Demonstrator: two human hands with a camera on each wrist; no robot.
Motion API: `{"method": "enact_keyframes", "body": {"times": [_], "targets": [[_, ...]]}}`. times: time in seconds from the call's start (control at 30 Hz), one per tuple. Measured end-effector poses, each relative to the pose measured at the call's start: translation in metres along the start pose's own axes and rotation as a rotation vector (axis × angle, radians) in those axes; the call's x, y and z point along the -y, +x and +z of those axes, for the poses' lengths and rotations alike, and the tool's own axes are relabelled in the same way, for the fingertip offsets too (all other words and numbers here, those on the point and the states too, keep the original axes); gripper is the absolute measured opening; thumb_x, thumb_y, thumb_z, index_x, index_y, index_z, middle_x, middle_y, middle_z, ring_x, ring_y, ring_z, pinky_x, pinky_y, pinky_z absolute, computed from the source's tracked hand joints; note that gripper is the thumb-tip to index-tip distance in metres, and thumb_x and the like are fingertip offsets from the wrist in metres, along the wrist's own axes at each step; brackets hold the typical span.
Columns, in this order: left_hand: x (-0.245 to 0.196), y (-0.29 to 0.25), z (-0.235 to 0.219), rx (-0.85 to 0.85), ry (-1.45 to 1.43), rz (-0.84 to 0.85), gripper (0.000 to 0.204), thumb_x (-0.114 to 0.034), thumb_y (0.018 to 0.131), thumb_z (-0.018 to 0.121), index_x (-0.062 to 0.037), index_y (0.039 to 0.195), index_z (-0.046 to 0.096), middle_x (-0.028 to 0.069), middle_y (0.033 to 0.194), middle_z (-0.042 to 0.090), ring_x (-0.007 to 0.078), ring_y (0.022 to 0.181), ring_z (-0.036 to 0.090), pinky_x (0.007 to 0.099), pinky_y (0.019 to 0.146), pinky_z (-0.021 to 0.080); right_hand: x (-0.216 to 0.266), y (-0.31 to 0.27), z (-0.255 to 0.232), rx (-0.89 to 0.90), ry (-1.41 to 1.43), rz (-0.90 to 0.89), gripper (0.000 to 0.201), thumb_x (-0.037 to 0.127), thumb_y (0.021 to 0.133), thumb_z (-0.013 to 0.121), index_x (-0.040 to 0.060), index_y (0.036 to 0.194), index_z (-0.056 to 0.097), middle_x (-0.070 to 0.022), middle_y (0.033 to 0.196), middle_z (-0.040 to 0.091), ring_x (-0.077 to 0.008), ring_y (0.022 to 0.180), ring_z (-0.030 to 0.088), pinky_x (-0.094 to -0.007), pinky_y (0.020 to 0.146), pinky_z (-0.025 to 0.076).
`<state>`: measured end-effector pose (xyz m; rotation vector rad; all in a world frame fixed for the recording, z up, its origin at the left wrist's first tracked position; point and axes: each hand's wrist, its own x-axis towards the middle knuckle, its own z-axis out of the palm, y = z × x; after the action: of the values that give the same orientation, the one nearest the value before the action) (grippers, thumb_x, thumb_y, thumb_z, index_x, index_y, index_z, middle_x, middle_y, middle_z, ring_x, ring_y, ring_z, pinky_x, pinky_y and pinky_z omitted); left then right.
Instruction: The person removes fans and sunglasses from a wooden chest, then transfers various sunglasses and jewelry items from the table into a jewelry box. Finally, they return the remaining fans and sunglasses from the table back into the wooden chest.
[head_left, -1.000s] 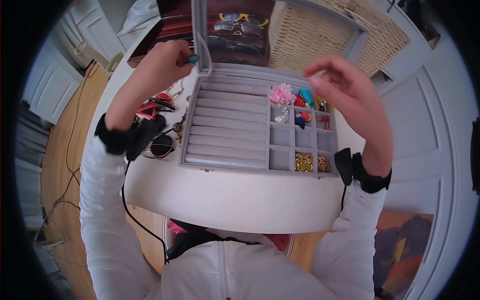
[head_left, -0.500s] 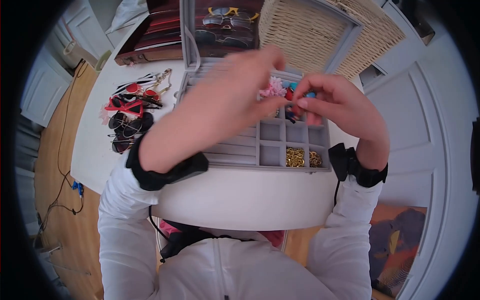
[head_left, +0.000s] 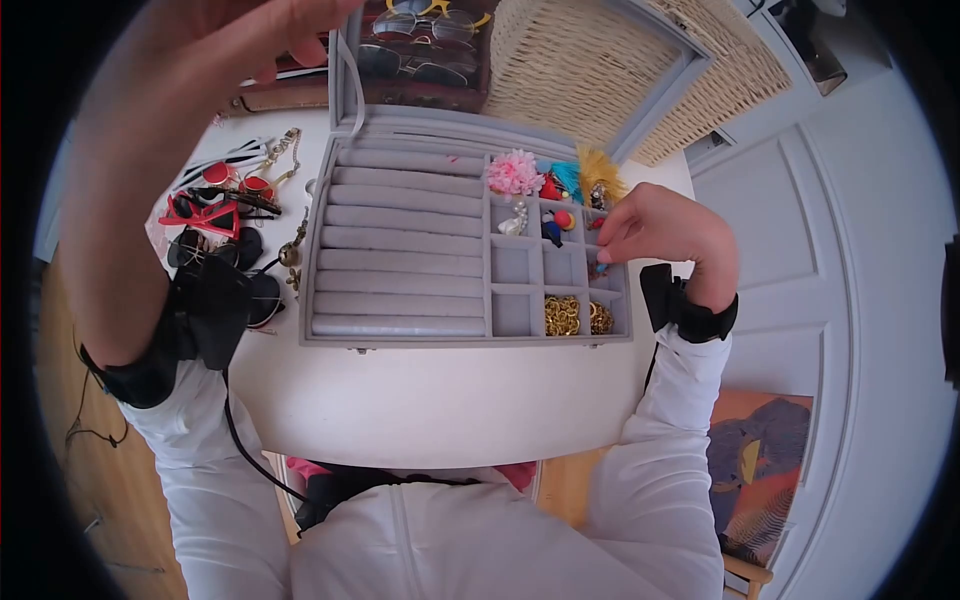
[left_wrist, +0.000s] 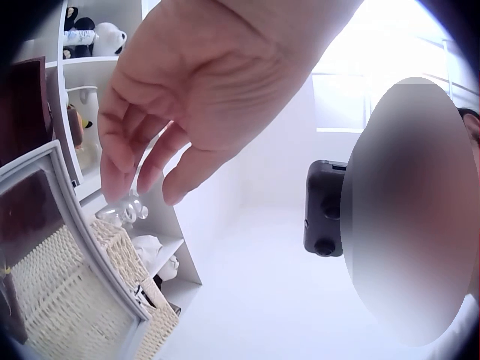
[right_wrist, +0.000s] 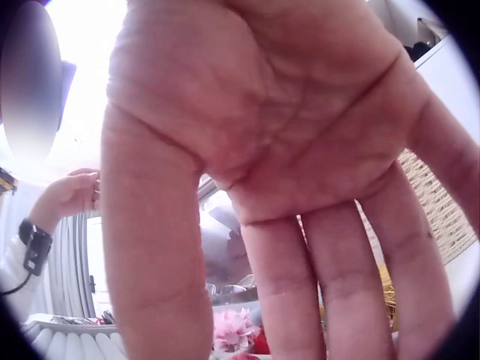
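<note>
A grey jewelry box (head_left: 400,340) lies on the white table, padded rolls on its left and small square compartments on its right. My right hand (head_left: 660,230) reaches into the right column, pinching a small blue-and-red jewelry piece (head_left: 600,268) low in a compartment. Its fingertips are out of frame in the right wrist view. Up at the left, my left hand (head_left: 270,35) holds nothing, its fingers (left_wrist: 154,161) loosely bent. Other compartments hold a pink flower piece (head_left: 514,172), a yellow tassel piece (head_left: 600,172), pearl earrings (head_left: 514,218) and gold chains (head_left: 562,315).
The box's clear-windowed lid (head_left: 660,95) stands raised at the back, before a wicker basket (head_left: 580,60). Behind it is a dark case of eyeglasses (head_left: 420,65). Left of the box lie red sunglasses (head_left: 205,215), dark sunglasses and a bracelet (head_left: 290,255).
My left hand first held a small blue thing at the left, crossed to my right hand, and has swung back up left without it. My right hand has lowered into a right-column compartment.
</note>
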<state>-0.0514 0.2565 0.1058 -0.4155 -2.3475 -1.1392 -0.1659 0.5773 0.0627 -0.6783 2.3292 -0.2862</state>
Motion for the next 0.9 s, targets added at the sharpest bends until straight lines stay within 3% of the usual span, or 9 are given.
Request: {"method": "enact_keyframes", "body": {"times": [0.1,0.3,0.37,0.47,0.53,0.63,0.7,0.8,0.9], "targets": [[-0.002,-0.002,-0.002,0.033,0.052,-0.038,0.018,-0.009,0.086,0.061,0.0034,0.098,0.056,0.0064,0.081,0.061,0.0100,0.072,0.058,0.0216,0.061,0.046,-0.006,-0.001,0.000,-0.182,0.028,-0.010,0.015,0.012,0.076,0.071,0.0005,0.085,0.069,-0.0047,0.073,0.066,-0.0100,0.070,0.059,-0.0256,0.066,0.047],[-0.010,-0.002,-0.011,0.117,0.242,-0.103,0.015,-0.005,0.087,0.059,0.0066,0.095,0.054,0.0094,0.081,0.062,0.0129,0.072,0.060,0.0230,0.062,0.048,0.033,0.017,0.022,-0.130,-0.153,0.011,0.018,0.016,0.076,0.071,-0.0010,0.079,0.066,-0.0060,0.064,0.061,-0.0133,0.060,0.056,-0.0273,0.057,0.043],[-0.016,-0.003,-0.018,0.146,0.361,-0.151,0.014,-0.004,0.087,0.058,0.0076,0.094,0.054,0.0104,0.082,0.063,0.0139,0.073,0.061,0.0234,0.062,0.049,0.027,0.024,0.025,-0.173,-0.170,-0.109,0.016,0.014,0.076,0.070,-0.0013,0.079,0.065,-0.0061,0.063,0.061,-0.0136,0.059,0.056,-0.0269,0.056,0.043],[-0.025,0.000,-0.038,0.206,0.479,-0.377,0.018,-0.010,0.087,0.061,0.0058,0.096,0.058,0.0106,0.085,0.065,0.0159,0.076,0.061,0.0268,0.067,0.048,0.009,0.028,0.029,-0.323,-0.078,-0.171,0.012,0.006,0.074,0.070,-0.0029,0.080,0.065,-0.0077,0.065,0.063,-0.0143,0.060,0.059,-0.0260,0.057,0.045],[0.006,0.005,-0.051,0.200,0.498,-0.452,0.017,-0.009,0.087,0.060,0.0045,0.097,0.060,0.0105,0.086,0.065,0.0176,0.076,0.061,0.0282,0.068,0.049,0.018,0.027,0.025,-0.311,-0.060,-0.135,0.011,0.005,0.074,0.070,-0.0034,0.080,0.065,-0.0082,0.066,0.063,-0.0143,0.061,0.059,-0.0261,0.057,0.046],[0.068,-0.001,-0.064,0.272,0.412,-0.263,0.026,-0.015,0.084,0.065,0.0000,0.104,0.057,0.0054,0.083,0.061,0.0099,0.071,0.057,0.0255,0.061,0.046,0.017,0.029,0.027,-0.251,-0.090,-0.008,0.011,0.005,0.074,0.070,-0.0038,0.079,0.065,-0.0082,0.066,0.063,-0.0146,0.059,0.058,-0.0273,0.055,0.046],[0.072,0.003,-0.053,0.366,0.527,-0.414,0.030,-0.015,0.080,0.067,-0.0009,0.104,0.058,0.0094,0.085,0.061,0.0152,0.070,0.058,0.0303,0.062,0.047,0.010,0.031,0.029,-0.315,-0.088,-0.158,0.010,0.005,0.074,0.070,-0.0034,0.076,0.066,-0.0080,0.064,0.063,-0.0138,0.056,0.057,-0.0274,0.052,0.045],[0.093,-0.010,-0.035,0.489,0.673,-0.474,0.030,-0.015,0.072,0.071,-0.0016,0.097,0.061,0.0121,0.084,0.061,0.0229,0.073,0.060,0.0332,0.063,0.047,0.022,0.023,0.024,-0.309,-0.056,-0.009,0.013,0.006,0.070,0.071,-0.0046,0.071,0.065,-0.0139,0.068,0.064,-0.0231,0.064,0.063,-0.0327,0.059,0.048],[0.110,-0.014,-0.022,0.626,0.714,-0.516,0.028,-0.013,0.069,0.072,-0.0009,0.092,0.062,0.0136,0.087,0.062,0.0265,0.077,0.061,0.0352,0.065,0.048,0.011,0.037,0.029,-0.346,-0.182,-0.119,0.014,0.009,0.072,0.070,-0.0037,0.069,0.063,-0.0134,0.068,0.064,-0.0226,0.062,0.062,-0.0329,0.058,0.047]]}}
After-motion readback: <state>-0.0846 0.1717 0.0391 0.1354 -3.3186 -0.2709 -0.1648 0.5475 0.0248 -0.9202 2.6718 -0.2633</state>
